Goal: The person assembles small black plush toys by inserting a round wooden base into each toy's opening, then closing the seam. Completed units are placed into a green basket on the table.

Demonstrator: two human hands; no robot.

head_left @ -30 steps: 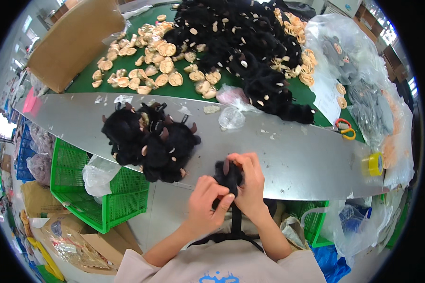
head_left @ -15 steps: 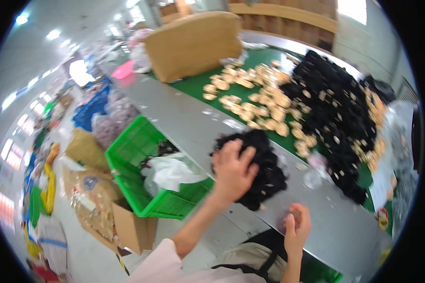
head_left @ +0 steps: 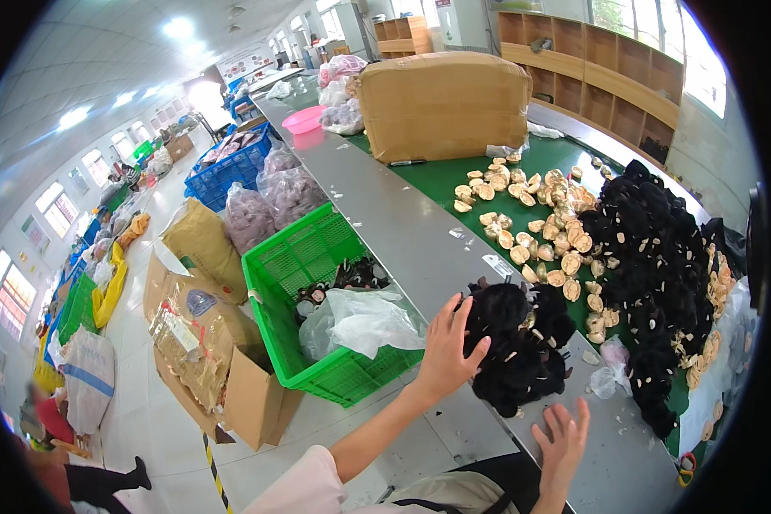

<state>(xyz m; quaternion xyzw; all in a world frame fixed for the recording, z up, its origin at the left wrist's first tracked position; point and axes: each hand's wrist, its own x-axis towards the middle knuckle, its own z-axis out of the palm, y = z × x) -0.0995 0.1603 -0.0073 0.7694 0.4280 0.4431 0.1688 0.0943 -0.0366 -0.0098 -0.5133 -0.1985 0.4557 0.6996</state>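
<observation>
A small heap of black fluffy plush pieces (head_left: 510, 377) with pale bits on them lies at the near edge of the grey metal worktop. My left hand (head_left: 448, 349) is at the heap's left side, fingers spread and thumb apart, seeming to touch its edge. Nearer to me, below the heap's right part, my right hand (head_left: 560, 447) hovers with fingers parted and slightly curled, holding nothing. A much larger pile of black plush pieces (head_left: 647, 248) covers the right of the green surface. Beside it lie many gold and cream shell-shaped pieces (head_left: 556, 277).
A green plastic crate (head_left: 270, 283) with a white plastic bag and dark pieces in it stands left of the worktop. A big brown carton (head_left: 445, 107) rests at the back. Yellow-handled scissors (head_left: 686, 468) lie far right. An open cardboard box (head_left: 247, 403) sits on the floor.
My left hand has moved off the top of the small black heap to its left side, fingers spread. My right hand has opened wider. The whole view has shifted, showing more of the room.
</observation>
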